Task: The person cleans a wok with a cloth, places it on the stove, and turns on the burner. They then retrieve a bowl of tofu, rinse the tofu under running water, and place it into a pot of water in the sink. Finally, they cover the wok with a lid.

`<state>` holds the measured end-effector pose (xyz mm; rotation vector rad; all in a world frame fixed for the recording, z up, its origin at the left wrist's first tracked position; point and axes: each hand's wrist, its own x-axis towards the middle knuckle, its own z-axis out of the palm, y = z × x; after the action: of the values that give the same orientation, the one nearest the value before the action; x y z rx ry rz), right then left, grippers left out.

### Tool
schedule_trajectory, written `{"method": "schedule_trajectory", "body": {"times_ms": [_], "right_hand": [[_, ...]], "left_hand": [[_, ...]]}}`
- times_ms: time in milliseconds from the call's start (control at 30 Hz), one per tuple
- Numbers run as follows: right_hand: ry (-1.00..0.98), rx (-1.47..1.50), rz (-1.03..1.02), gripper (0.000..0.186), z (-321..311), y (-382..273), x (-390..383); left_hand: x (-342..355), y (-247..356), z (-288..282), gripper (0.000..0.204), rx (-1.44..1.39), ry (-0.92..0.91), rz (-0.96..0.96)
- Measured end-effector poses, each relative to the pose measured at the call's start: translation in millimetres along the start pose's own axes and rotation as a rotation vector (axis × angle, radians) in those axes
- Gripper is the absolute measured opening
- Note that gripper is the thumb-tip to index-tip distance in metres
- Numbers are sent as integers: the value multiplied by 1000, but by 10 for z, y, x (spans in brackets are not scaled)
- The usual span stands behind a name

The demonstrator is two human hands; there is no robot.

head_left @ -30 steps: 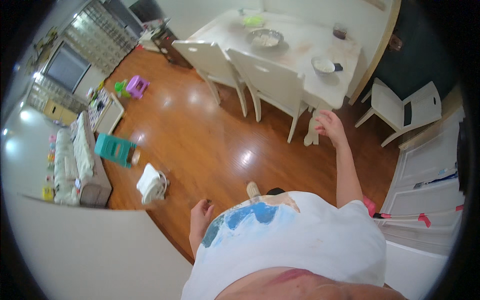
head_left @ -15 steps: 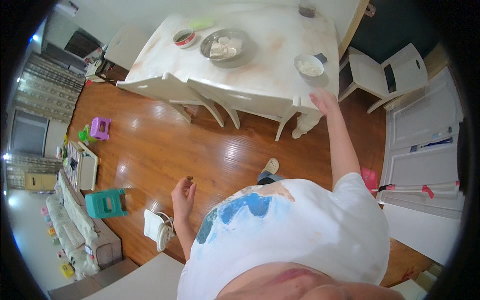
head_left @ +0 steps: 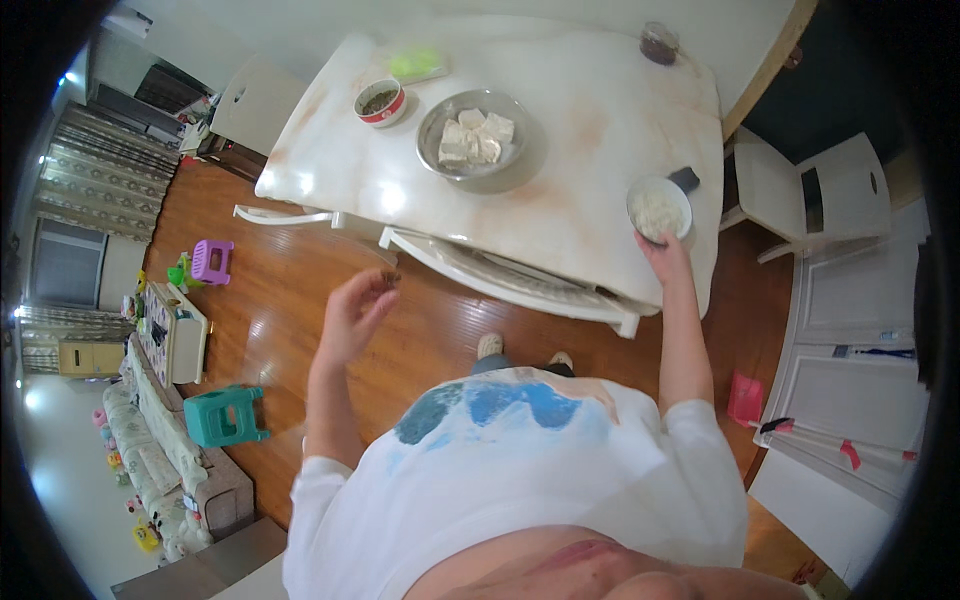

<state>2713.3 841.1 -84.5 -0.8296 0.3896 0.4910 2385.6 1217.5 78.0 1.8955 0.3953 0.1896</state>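
At the table's right side stands a white bowl (head_left: 647, 184) of white grains that look like rice. My right hand (head_left: 667, 258) grips its near rim, fingers closed against the edge. My left hand (head_left: 350, 310) is raised over the floor in front of the table, pinching a small dark brown thing (head_left: 391, 278) whose kind is too small to make out. Farther off, a metal bowl (head_left: 437, 112) holds several white blocks that look like tofu. Left of it sits a red-and-white bowl (head_left: 384, 119) with dark bits inside.
White chairs (head_left: 470, 268) stand along the near side of the marble-patterned table (head_left: 590, 75). A dark object (head_left: 685, 178) lies by the rice bowl. At the back are a bright green item (head_left: 413, 66) and a jar (head_left: 658, 45). A teal stool (head_left: 222, 416) is on the left.
My right hand has reached the white bowl and taken hold of its rim. My left hand has come up and forward. I am closer to the table.
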Motion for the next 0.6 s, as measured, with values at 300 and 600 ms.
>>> {"method": "schedule_trajectory", "body": {"times_ms": [300,600], "right_hand": [[55,-18,-214,55,121,-345,-1232],[427,357,-513,70,-352,102,-2927]], "left_hand": [[2794,-1108,-511,46,38,-175,-431],[3425,-1866,106,17,-581,-418,-833]]}}
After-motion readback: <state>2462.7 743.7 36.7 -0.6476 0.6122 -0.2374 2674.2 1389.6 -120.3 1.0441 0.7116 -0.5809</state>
